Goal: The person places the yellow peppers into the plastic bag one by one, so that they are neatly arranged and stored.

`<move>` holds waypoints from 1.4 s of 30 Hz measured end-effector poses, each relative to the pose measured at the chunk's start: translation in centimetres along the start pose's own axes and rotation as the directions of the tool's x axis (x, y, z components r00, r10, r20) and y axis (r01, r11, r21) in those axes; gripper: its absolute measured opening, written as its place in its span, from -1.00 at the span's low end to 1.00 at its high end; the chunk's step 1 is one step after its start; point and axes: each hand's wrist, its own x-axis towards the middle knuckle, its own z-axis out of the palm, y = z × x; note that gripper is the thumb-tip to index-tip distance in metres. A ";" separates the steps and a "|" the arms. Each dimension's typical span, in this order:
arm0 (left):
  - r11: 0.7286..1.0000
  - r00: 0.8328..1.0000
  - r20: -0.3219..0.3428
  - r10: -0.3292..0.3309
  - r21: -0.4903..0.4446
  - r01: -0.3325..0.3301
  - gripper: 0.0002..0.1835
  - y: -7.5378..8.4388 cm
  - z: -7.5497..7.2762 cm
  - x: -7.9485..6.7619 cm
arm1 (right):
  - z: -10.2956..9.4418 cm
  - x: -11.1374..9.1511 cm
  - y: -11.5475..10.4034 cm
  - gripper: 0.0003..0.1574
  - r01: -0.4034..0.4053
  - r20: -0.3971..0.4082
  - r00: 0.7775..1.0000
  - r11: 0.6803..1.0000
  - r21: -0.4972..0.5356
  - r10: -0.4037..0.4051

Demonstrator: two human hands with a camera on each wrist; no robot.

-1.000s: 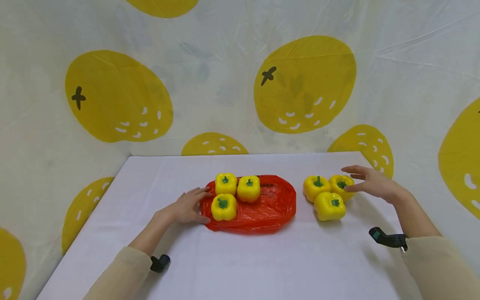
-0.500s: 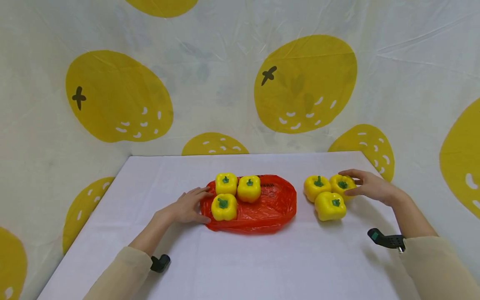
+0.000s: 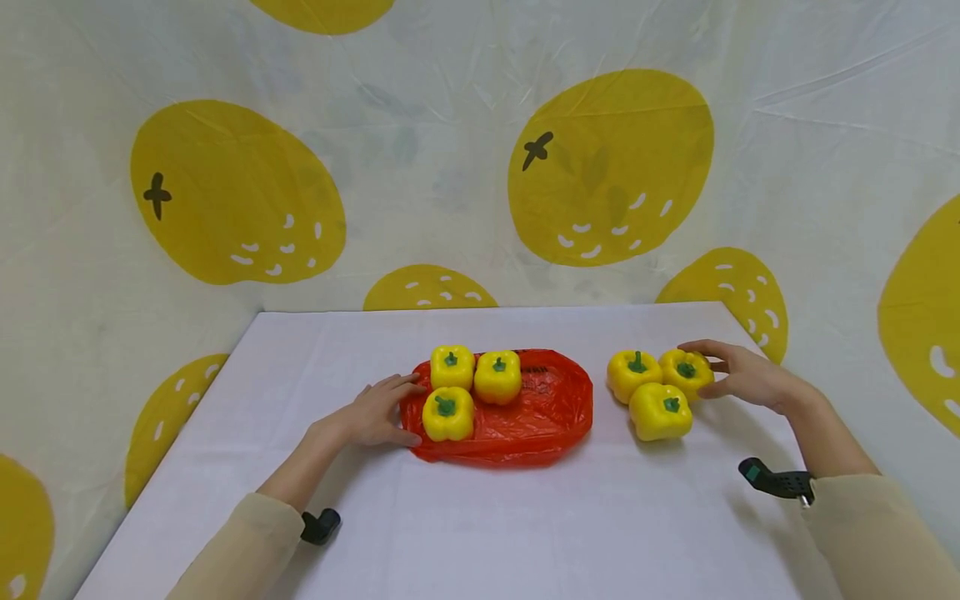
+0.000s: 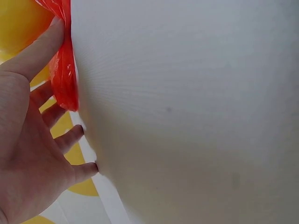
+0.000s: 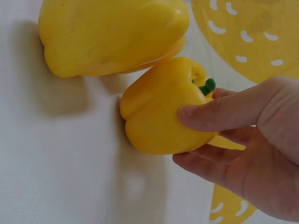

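My right hand (image 3: 750,379) holds a yellow bell pepper (image 5: 161,109) at the back right of the table. In the right wrist view the thumb (image 5: 210,114) lies on its near side, with fingers round the far side. The pepper has a green stem and rests on the table. Two more yellow peppers (image 3: 633,377) sit close against it. At the left end of a flattened red plastic bag (image 3: 540,421), my left hand (image 3: 372,414) has its fingers spread. Its thumb (image 4: 44,46) touches the bag's edge. Three yellow peppers (image 3: 447,414) lie on the bag's left half.
A white cloth covers the table (image 3: 480,533), whose back edge meets a curtain (image 3: 435,167) printed with large yellow fruit. Black wrist-camera mounts (image 3: 772,479) stick out from both wrists above the table.
My right hand has come slightly left and down onto the back right pepper and now holds it. That pepper has shifted a little to the right. The left hand stays still.
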 end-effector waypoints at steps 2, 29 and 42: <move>1.000 1.000 -0.002 0.000 0.000 0.000 -0.13 0.0 0.0 0.0 | 0.0 0.0 0.1 -0.05 0.000 0.000 1.000 1.000 -0.002 0.000; 1.000 1.000 0.002 -0.017 -0.009 0.017 -0.13 0.1 0.1 0.0 | -1.2 -1.4 -0.9 -0.09 0.017 -0.104 0.994 0.996 -0.089 -0.026; 1.000 1.000 -0.001 -0.006 -0.016 0.006 -0.11 0.0 0.1 -0.1 | -3.0 -2.1 -3.9 -0.05 0.007 -0.142 0.990 0.994 -0.110 -0.023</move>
